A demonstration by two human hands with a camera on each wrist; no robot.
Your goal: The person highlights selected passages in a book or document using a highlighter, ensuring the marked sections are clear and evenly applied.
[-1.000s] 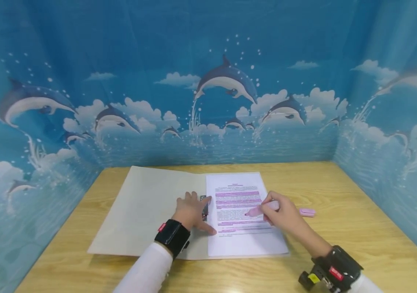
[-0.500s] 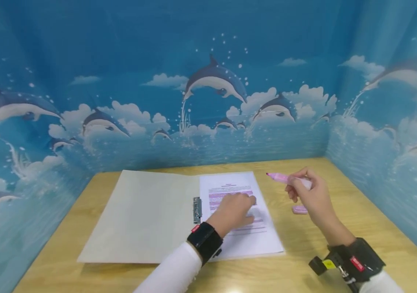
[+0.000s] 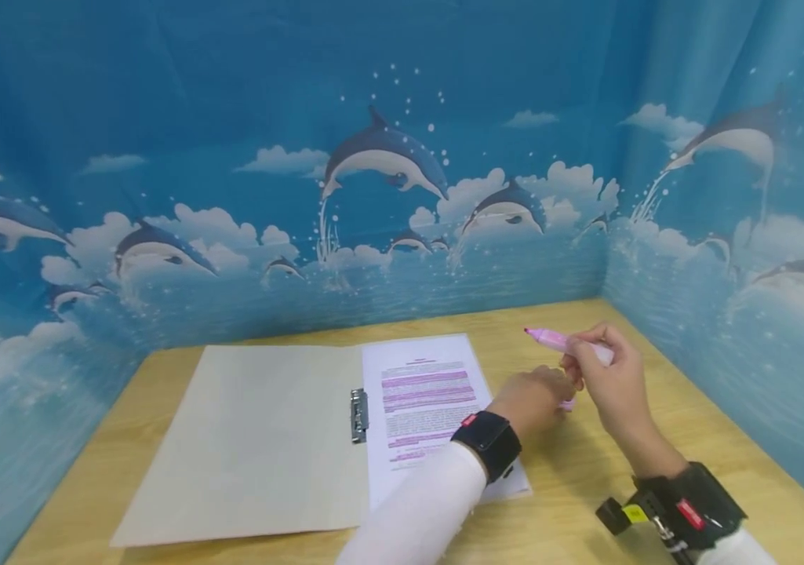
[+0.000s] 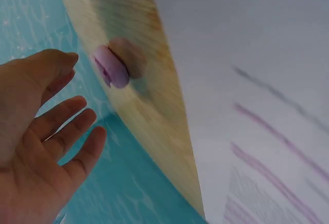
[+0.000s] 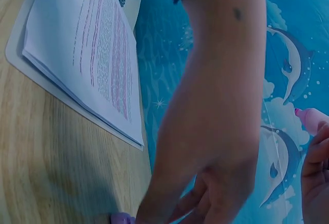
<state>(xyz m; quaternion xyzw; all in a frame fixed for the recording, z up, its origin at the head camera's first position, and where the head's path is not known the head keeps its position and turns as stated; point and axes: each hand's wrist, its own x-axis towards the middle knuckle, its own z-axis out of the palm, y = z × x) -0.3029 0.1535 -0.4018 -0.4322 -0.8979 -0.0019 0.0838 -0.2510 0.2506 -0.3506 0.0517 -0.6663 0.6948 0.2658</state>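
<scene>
My right hand [image 3: 613, 377] holds a pink highlighter [image 3: 550, 339], raised above the table's right side with its uncapped tip toward the left. In the right wrist view, only part of that hand [image 5: 316, 178] and the highlighter's tip end [image 5: 310, 119] show at the edge. My left hand [image 3: 532, 399] reaches over to the pink cap [image 3: 567, 405] lying on the table. Its fingers are loosely bent and apart from the cap [image 4: 111, 67] in the left wrist view. Printed sheets [image 3: 419, 392] with pink-marked lines lie in an open folder, partly covered by the left forearm.
The folder's pale cover [image 3: 253, 439] lies spread to the left, with a metal clip [image 3: 358, 416] at the fold. Beneath it is a wood-grain table [image 3: 514, 314]. A blue dolphin-print curtain [image 3: 289, 196] closes off the back and sides.
My left hand has left the folder's fold and crossed the page rightward to the cap. My right hand has lifted the highlighter off the page, up and right. The view has shifted right.
</scene>
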